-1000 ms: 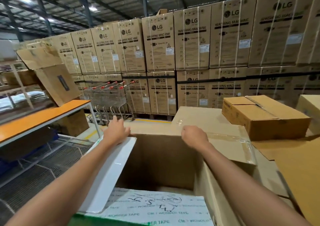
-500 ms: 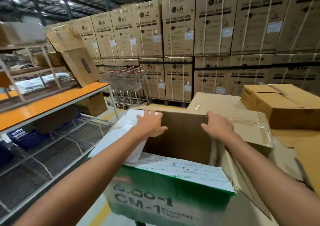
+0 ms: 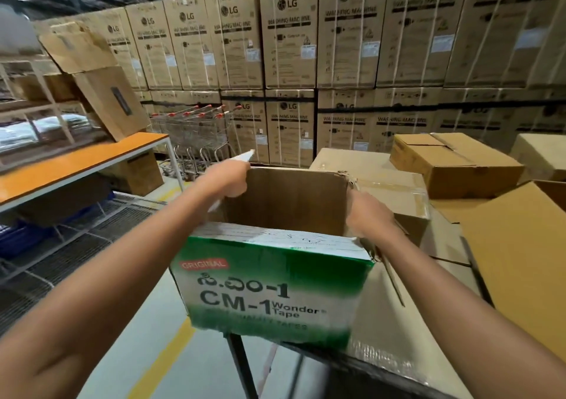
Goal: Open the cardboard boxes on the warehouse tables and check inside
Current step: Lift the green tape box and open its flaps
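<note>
An open cardboard box (image 3: 269, 294), green and white and printed "CM-1 Wonder Tape", stands at the near edge of a table. Its brown far flap (image 3: 294, 199) stands upright. My left hand (image 3: 228, 181) grips the white left flap (image 3: 245, 155) and holds it up. My right hand (image 3: 369, 216) holds the box's right edge at the top; its fingers are hidden behind the cardboard. From this angle the inside of the box cannot be seen.
A closed brown box (image 3: 453, 163) and flattened cardboard (image 3: 520, 261) lie on the table to the right. An orange-topped table (image 3: 76, 159) with a wire shelf (image 3: 76, 239) stands left. Shopping trolleys (image 3: 199, 132) and stacked washing machine cartons (image 3: 291, 37) fill the back.
The view has pulled back and up, so the box's printed front now shows. My left hand raised the white left flap upright, and my right hand moved from the far flap to the right edge.
</note>
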The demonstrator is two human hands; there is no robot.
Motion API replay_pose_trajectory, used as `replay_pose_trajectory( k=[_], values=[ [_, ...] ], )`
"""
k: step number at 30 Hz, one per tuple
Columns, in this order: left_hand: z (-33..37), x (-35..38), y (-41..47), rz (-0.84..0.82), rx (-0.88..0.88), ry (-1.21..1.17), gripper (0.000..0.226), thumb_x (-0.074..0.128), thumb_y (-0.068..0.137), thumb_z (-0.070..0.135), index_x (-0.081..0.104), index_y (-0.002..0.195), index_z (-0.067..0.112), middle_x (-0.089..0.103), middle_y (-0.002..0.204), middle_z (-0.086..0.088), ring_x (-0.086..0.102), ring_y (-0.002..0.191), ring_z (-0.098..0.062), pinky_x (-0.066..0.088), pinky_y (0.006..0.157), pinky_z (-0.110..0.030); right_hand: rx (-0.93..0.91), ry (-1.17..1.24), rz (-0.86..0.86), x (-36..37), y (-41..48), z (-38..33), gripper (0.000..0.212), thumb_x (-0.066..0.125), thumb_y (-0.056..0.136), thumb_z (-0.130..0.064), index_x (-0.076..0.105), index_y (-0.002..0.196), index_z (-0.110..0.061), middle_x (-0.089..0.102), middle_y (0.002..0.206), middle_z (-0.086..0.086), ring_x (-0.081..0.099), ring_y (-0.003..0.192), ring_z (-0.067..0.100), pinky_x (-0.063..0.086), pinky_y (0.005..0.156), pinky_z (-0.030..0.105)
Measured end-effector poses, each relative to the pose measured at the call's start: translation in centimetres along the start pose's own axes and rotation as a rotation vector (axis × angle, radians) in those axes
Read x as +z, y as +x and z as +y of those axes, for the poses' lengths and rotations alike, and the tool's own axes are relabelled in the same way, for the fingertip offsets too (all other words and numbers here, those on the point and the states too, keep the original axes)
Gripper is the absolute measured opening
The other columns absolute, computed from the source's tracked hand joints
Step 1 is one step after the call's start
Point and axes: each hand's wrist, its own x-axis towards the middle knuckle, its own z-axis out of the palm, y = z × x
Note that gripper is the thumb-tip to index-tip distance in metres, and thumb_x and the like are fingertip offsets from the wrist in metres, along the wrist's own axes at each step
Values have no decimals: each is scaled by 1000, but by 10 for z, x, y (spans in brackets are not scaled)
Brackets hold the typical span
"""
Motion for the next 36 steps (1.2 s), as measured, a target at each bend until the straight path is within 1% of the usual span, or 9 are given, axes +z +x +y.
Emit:
replay_pose_trajectory(
  k=[3,6,10,16,19,22,26,31,36],
  values=[
    [-14,-30,3,106,-40,215,34,52,97,7,57,131,5,61,103,-10,62,89,-26,52,70,-36,22,20,37,1,-1,3,37,54,89,-8,51,125,-18,64,114,8,62,100,32,50,75,37],
    [-34,-52,9,12,-222,427,49,59,97,23,49,144,12,48,140,-15,48,127,-36,47,96,-50,55,28,49,5,3,3,42,60,88,-10,49,128,-17,66,112,8,62,97,31,50,73,37],
    [-81,-43,14,-82,-304,526,59,52,99,33,33,154,22,-13,166,-15,-4,150,-47,10,112,-74,75,6,52,9,10,-4,47,63,89,-12,45,133,-14,66,111,10,62,96,30,47,71,36],
    [-123,30,10,-133,-270,-147,52,43,102,48,61,127,4,58,135,-18,56,116,-29,44,96,-40,76,-40,39,8,12,-13,41,61,91,-13,48,130,-12,64,104,7,63,92,27,55,74,38],
    [-106,64,7,-101,-278,-371,53,50,102,44,52,134,1,57,135,-20,57,121,-33,48,101,-43,54,-52,16,7,11,-13,30,59,91,-14,54,119,-15,61,101,6,62,90,27,57,79,42],
    [-91,82,-1,71,-254,-204,34,53,97,22,47,127,6,60,128,-18,60,113,-32,53,90,-42,19,-46,-64,13,14,-12,42,59,91,-22,53,132,-18,51,134,13,59,110,31,55,89,44],
    [-95,82,-7,141,-201,-240,39,56,98,24,46,132,7,60,129,-17,60,114,-30,52,91,-42,-251,-205,13,10,14,-20,49,50,98,-47,52,140,-21,23,162,16,25,149,32,24,119,47],
    [-90,76,-17,210,-117,-409,53,60,97,23,42,147,14,54,144,-12,56,125,-27,50,99,-40,-445,-429,-340,-1,-2,-30,69,23,96,-71,69,111,-22,70,107,1,64,95,17,54,86,36],
    [-97,71,-33,242,-58,-537,41,59,99,28,55,137,13,58,139,-10,55,126,-26,45,98,-36,-265,-116,-712,-3,-10,-42,75,29,94,-74,69,119,-16,64,126,4,60,109,22,48,95,39]
  ],
)
